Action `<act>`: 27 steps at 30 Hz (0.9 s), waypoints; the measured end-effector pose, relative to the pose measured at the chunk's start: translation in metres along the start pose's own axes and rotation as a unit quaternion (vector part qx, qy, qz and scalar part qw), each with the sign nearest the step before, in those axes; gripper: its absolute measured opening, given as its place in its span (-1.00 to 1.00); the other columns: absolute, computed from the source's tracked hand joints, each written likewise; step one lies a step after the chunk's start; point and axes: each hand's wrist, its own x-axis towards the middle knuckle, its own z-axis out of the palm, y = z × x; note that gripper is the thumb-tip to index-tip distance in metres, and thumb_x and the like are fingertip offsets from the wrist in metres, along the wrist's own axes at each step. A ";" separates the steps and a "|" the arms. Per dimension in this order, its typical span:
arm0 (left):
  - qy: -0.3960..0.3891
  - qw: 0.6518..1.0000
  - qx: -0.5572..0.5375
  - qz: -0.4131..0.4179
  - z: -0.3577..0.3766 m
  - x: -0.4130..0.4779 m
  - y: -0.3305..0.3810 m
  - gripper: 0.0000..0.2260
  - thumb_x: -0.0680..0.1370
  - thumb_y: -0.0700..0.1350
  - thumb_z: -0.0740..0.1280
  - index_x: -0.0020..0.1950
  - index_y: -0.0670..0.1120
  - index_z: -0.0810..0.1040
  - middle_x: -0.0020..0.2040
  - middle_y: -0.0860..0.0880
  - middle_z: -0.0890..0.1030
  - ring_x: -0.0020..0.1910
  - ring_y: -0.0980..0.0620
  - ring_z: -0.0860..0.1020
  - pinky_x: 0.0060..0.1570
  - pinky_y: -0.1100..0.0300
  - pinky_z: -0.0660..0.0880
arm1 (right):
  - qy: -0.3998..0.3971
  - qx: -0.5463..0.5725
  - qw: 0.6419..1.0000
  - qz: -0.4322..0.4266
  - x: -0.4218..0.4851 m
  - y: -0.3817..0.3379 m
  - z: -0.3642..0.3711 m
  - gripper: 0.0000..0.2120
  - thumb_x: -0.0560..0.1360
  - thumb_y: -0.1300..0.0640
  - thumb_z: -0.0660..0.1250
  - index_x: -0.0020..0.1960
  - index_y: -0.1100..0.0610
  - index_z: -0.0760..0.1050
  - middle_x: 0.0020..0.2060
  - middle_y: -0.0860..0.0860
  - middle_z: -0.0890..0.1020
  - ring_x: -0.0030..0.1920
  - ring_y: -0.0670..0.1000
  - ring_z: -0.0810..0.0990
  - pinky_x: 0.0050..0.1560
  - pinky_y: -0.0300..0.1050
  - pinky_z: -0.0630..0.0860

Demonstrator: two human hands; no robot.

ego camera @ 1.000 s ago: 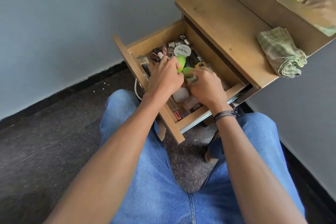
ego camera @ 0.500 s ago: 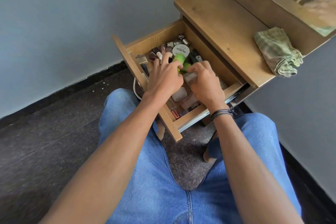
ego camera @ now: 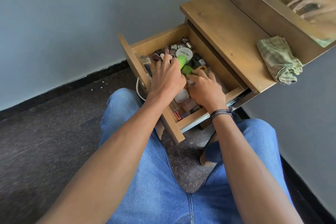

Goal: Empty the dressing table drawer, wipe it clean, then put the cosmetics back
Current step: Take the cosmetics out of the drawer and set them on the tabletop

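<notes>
At the bottom of the frame the person's legs in blue denim jeans (ego camera: 158, 178) are stretching toward the pulled-out light wooden drawer (ego camera: 190, 118), which is sitting in the middle of the frame, full of cosmetics. Both hands are reaching into it. The left hand (ego camera: 167, 78) is lying palm down with its fingers bent over the small dark nail-polish bottles (ego camera: 157, 57). Its thumb side is touching the bright green plastic tube (ego camera: 181, 61), but I cannot tell whether it is gripping the tube. The right hand (ego camera: 206, 88) is curling its fingers down among the items just beside the tube's lower end, and whatever it may be holding is hidden. Just beyond the tube a round white jar lettered NAIL POLISH (ego camera: 184, 53) is resting.

Emptying is, I judge, barely starting. To do it well, the person should be lifting out the bulky tube and jar first. The small glass bottles should then be coming out a few at a time, upright. They should be going onto the wooden counter (ego camera: 227, 38) at the upper right, apart from the folded green checked cloth (ego camera: 278, 62) that is waiting there for the wiping.
</notes>
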 end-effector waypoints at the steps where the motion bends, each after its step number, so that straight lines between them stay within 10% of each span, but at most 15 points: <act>1: -0.002 1.000 -0.002 0.000 0.000 0.000 0.000 -0.69 0.61 -0.08 0.33 0.33 -0.14 0.47 0.46 -0.12 0.34 0.30 -0.17 0.43 0.15 -0.09 0.53 | -0.010 -0.008 1.000 0.000 0.002 0.000 0.000 -0.55 0.64 0.08 0.20 0.52 -0.10 0.39 0.50 -0.09 0.35 0.43 0.19 0.29 0.17 0.23 0.50; 27: -0.051 0.998 -0.040 -0.008 -0.001 0.003 -0.002 -0.66 0.59 -0.09 0.34 0.36 -0.01 0.43 0.52 -0.09 0.27 0.37 -0.17 0.37 0.20 -0.13 0.51 | 0.118 -0.025 0.992 0.026 -0.016 -0.012 -0.001 -0.72 0.63 -0.03 0.24 0.28 0.03 0.50 0.26 0.08 0.45 0.21 0.20 0.50 -0.02 0.19 0.58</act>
